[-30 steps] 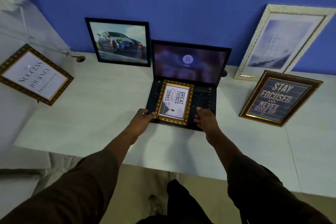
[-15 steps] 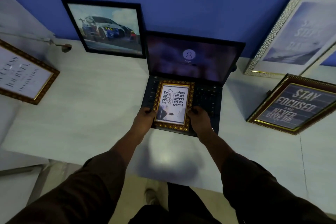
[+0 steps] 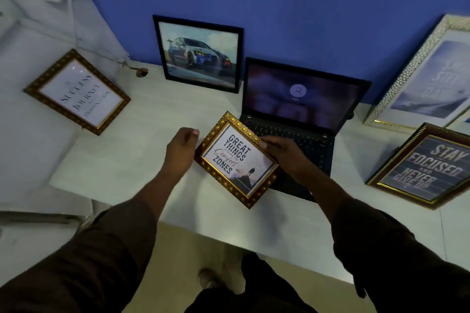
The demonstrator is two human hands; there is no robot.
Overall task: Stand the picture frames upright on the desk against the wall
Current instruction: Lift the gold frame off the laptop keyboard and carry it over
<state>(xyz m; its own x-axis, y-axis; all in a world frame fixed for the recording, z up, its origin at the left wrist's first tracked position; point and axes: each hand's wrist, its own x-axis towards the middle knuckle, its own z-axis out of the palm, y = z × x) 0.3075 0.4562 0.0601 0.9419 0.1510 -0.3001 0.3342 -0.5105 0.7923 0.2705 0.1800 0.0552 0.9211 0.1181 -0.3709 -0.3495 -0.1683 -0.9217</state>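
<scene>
A small gold picture frame (image 3: 237, 159) reading "Great Things Comfort Zones" is lifted and turned at a slant over the left front of the laptop. My left hand (image 3: 181, 151) grips its left corner and my right hand (image 3: 283, 154) grips its right edge. A black car picture frame (image 3: 199, 54) stands upright against the blue wall. Further right, a large silver frame (image 3: 422, 84) leans on the wall. A dark "Stay Focused" frame (image 3: 427, 168) lies tilted on the desk at the right. A gold "Success Journey" frame (image 3: 78, 91) rests at the left by the white side wall.
An open black laptop (image 3: 300, 119) with a lit login screen sits mid-desk against the wall. The white desk (image 3: 122, 160) has bare surface left of the laptop. A cable end (image 3: 140, 71) lies at the back left corner. The desk's front edge is near my legs.
Both hands closed on the small gold frame lying on the laptop keyboard, lifted it, moved it left and toward me, and rotated it. The camera view also shifted.
</scene>
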